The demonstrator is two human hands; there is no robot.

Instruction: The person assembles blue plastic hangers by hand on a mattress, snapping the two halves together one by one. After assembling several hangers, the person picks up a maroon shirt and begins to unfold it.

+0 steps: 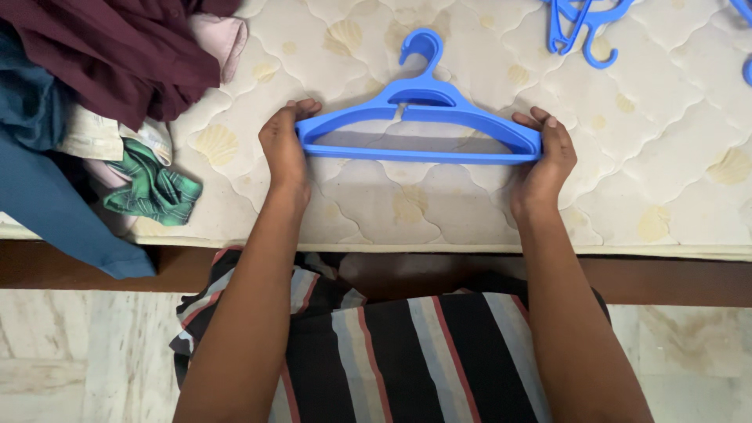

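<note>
A blue plastic hanger (419, 117) is held just above a cream quilted mattress (666, 157), its hook pointing away from me. My left hand (283, 145) grips the hanger's left end, thumb on top. My right hand (544, 160) grips its right end the same way. Both forearms reach forward over a black garment with grey and red stripes (407, 352) that lies in my lap below the mattress edge.
A heap of clothes fills the mattress's left side: a maroon garment (117, 47), a teal one (47, 196), a green plaid piece (153, 188). More blue hangers (583, 27) lie at the top right. Below are a dark wooden bed frame (674, 278) and marble floor (78, 352).
</note>
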